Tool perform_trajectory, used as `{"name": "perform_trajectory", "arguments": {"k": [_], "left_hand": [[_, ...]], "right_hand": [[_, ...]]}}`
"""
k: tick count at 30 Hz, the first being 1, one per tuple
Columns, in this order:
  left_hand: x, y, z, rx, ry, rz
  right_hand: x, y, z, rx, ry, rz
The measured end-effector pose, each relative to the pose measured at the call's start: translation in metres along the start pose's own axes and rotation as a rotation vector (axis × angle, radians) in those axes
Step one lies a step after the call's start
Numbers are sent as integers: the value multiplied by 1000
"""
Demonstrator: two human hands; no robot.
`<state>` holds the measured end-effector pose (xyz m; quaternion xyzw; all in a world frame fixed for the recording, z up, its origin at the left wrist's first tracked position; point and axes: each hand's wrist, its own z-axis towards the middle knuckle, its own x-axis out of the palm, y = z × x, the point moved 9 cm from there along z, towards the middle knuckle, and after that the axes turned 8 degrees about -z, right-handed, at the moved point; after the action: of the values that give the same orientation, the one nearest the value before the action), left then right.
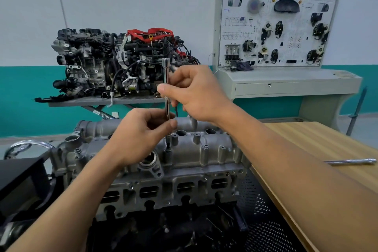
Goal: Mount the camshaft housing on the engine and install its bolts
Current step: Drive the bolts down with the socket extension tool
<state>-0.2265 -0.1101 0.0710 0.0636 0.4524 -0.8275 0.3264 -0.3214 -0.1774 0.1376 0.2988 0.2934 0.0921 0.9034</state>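
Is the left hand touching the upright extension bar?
Touching. The head view shows the left hand pinching the extension bar low on its shaft.

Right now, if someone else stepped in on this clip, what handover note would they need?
Left hand: pinches the lower part of the extension bar.
Right hand: pinches the same bar higher up.
The bar stands upright with its tip on a bolt in the camshaft housing, which sits on the engine.
Done: housing in place.
Left: run this bolt in, then check the rest; how tight the others are cannot be told.
A second bar lies on the wooden table.
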Motion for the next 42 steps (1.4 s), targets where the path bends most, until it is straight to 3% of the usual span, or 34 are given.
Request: {"name": "perform_trajectory", "arguments": {"k": [4, 10, 15, 21, 29, 37, 42], "left_hand": [[-11, -1, -3, 37, -185, 9], [-6, 5, -1, -13, -31, 91], [0, -3, -1, 31, 8, 77], [-14, -2, -4, 53, -233, -5], [-10, -5, 0, 79, -114, 53], [-1, -7, 7, 66, 77, -38], [0, -5, 10, 70, 117, -65]], "right_hand": [[-10, -7, 0, 9, -128, -66], [6, 0, 2, -33, 97, -63], [8, -1, -1, -32, 171, -142], [-1, -7, -1, -5, -44, -131], [14, 5, -4, -61, 192, -75], [6, 2, -12, -59, -58, -22], [2, 4, -15, -78, -191, -113]]}}
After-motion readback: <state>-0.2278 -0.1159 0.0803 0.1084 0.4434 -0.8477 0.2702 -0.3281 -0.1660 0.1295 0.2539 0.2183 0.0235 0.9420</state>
